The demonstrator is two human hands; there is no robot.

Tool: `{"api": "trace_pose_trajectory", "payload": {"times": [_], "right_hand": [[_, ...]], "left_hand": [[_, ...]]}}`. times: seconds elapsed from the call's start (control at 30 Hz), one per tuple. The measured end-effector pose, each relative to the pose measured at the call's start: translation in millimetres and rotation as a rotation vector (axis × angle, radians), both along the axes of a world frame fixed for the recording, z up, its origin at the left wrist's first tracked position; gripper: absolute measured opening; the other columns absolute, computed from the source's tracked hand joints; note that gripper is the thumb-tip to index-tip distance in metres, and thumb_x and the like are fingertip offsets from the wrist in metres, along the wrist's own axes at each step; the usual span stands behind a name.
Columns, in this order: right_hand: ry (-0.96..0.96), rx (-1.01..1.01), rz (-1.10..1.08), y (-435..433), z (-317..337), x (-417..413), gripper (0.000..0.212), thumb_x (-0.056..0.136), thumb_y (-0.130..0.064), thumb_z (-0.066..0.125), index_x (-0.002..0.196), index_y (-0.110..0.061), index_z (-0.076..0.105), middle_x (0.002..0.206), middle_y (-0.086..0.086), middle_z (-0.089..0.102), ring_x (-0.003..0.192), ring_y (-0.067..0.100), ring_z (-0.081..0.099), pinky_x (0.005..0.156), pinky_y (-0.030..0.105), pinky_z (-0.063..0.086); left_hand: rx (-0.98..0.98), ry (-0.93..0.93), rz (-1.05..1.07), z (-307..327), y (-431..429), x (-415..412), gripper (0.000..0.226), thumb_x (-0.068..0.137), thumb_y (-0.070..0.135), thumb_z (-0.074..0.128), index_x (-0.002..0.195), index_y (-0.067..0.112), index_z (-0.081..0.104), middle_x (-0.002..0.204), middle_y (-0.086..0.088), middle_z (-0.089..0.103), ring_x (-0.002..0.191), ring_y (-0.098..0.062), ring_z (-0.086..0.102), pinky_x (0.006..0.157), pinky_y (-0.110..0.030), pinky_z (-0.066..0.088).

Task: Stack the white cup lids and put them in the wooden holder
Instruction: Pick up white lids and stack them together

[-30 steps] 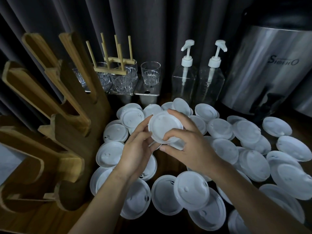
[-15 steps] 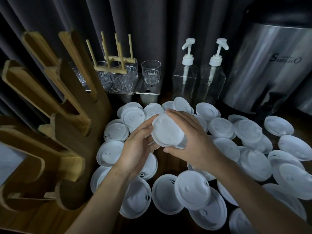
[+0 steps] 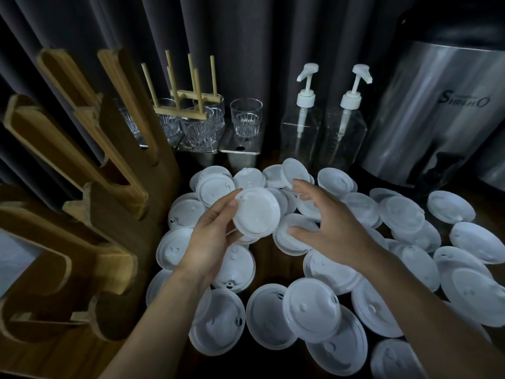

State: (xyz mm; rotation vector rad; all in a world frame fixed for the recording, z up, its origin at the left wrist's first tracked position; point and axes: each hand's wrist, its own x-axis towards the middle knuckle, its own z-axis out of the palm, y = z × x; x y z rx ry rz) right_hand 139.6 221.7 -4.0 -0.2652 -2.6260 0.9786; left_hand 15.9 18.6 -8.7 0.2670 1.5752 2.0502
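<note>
- The left hand (image 3: 210,242) is curled around the held lids (image 3: 257,213). The thumb is on the top edge and the fingers are under the bottom edge.
- The held lids are up above the table, tipped so the flat round face looks at the camera. One more rim peeks out under the front lid. I cannot tell how many there are.
- The right hand (image 3: 333,228) is wide open with its fingers spread. It holds nothing. It hangs just beside the held lids, on their right, with a small gap between them.
- Under and around both hands lie the loose lids (image 3: 311,307). There are lots of them, spread over the dark table (image 3: 273,269). Many lean on or cover each other.
- The lids are white, round and thin, with a raised ring near the edge. Some show little bumps and a small dark hole.
- The wooden holder (image 3: 103,214) stands at the left, next to the pile and close to the left hand. It has long slots that slant up and back.
- Farther back, clear glasses (image 3: 246,119) stand on shiny metal trays (image 3: 240,149). A small peg rack (image 3: 188,102) sits on top of some of them.
- Two see-through pump bottles (image 3: 300,132) with white tops stand to the right of the glasses.
- A big shiny metal tank (image 3: 426,119) stands at the far right.
- A dark curtain (image 3: 259,36) hangs behind it all.
</note>
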Motion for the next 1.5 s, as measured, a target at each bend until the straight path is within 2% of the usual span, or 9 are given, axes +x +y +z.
{"api": "trace_pose_trajectory", "payload": {"times": [0.17, 0.37, 0.67, 0.77, 0.9, 1.07, 1.23, 1.33, 1.5], "right_hand": [[-0.214, 0.219, -0.09, 13, -10, -1, 0.082, 0.082, -0.048, 0.081, 0.152, -0.028, 0.044, 0.155, -0.009, 0.047, 0.144, 0.017, 0.042, 0.117, 0.043, 0.037], [-0.348, 0.329, -0.065, 6, -19, -5, 0.076, 0.08, -0.059, 0.077, 0.146, -0.03, 0.052, 0.149, -0.013, 0.048, 0.139, 0.016, 0.043, 0.115, 0.038, 0.032], [-0.066, 0.174, -0.21, 8, -2, 2, 0.02, 0.086, -0.043, 0.075, 0.091, -0.023, 0.074, 0.079, -0.006, 0.069, 0.07, 0.013, 0.064, 0.066, 0.042, 0.056], [0.104, 0.089, -0.276, 6, 12, 6, 0.017, 0.09, -0.035, 0.076, 0.099, -0.02, 0.076, 0.087, -0.007, 0.074, 0.076, 0.01, 0.068, 0.068, 0.036, 0.058], [0.218, -0.143, -0.353, 0, 25, 8, 0.024, 0.093, -0.032, 0.076, 0.115, -0.022, 0.075, 0.099, -0.019, 0.072, 0.093, -0.005, 0.067, 0.074, 0.006, 0.048], [0.254, -0.321, -0.349, -7, 24, 3, 0.015, 0.094, -0.023, 0.072, 0.108, -0.02, 0.077, 0.093, -0.015, 0.076, 0.09, -0.001, 0.07, 0.075, 0.02, 0.057], [0.182, -0.466, -0.214, -17, 19, -5, 0.017, 0.093, -0.015, 0.075, 0.107, -0.025, 0.075, 0.092, -0.011, 0.079, 0.089, 0.005, 0.074, 0.076, 0.022, 0.059], [0.175, -0.412, -0.202, -23, 16, -8, 0.02, 0.09, -0.015, 0.079, 0.099, -0.03, 0.07, 0.092, -0.014, 0.075, 0.086, -0.002, 0.07, 0.068, 0.01, 0.051], [0.174, -0.29, -0.247, -22, 11, -12, 0.018, 0.084, -0.025, 0.084, 0.097, -0.03, 0.073, 0.108, -0.007, 0.062, 0.087, 0.006, 0.064, 0.078, 0.019, 0.049]], "left_hand": [[-0.034, -0.039, 0.059, -4, -5, -7, 0.031, 0.106, 0.023, 0.057, 0.134, 0.02, 0.069, 0.129, -0.002, 0.075, 0.125, -0.024, 0.069, 0.112, -0.049, 0.052], [-0.048, -0.044, 0.041, -5, -6, -4, 0.031, 0.106, 0.022, 0.057, 0.134, 0.021, 0.069, 0.129, -0.003, 0.075, 0.124, -0.024, 0.069, 0.112, -0.049, 0.052], [-0.037, -0.055, 0.042, 0, -1, -1, 0.028, 0.105, 0.021, 0.058, 0.129, 0.024, 0.072, 0.127, 0.0, 0.076, 0.123, -0.023, 0.069, 0.105, -0.041, 0.055], [-0.039, -0.039, 0.051, 0, 1, 0, 0.027, 0.106, 0.022, 0.057, 0.129, 0.027, 0.071, 0.127, 0.002, 0.076, 0.122, -0.021, 0.07, 0.103, -0.039, 0.056], [-0.048, 0.009, 0.064, 1, 3, 3, 0.027, 0.108, 0.024, 0.056, 0.128, 0.035, 0.071, 0.133, 0.004, 0.072, 0.123, -0.018, 0.069, 0.097, -0.034, 0.058], [-0.046, 0.044, 0.058, 6, 5, 9, 0.027, 0.11, 0.025, 0.052, 0.128, 0.035, 0.069, 0.13, 0.008, 0.072, 0.118, -0.013, 0.071, 0.081, -0.022, 0.061], [-0.043, 0.061, 0.064, 5, 8, 13, 0.025, 0.109, 0.027, 0.054, 0.129, 0.03, 0.068, 0.131, 0.003, 0.072, 0.119, -0.02, 0.071, 0.084, -0.029, 0.063], [-0.046, 0.082, 0.069, 3, 11, 15, 0.022, 0.108, 0.031, 0.056, 0.125, 0.022, 0.067, 0.13, -0.006, 0.071, 0.12, -0.03, 0.069, 0.088, -0.035, 0.062], [-0.03, 0.129, 0.052, 5, 12, 17, 0.022, 0.107, 0.031, 0.056, 0.121, 0.016, 0.066, 0.128, -0.01, 0.071, 0.119, -0.031, 0.069, 0.094, -0.039, 0.061]]}}
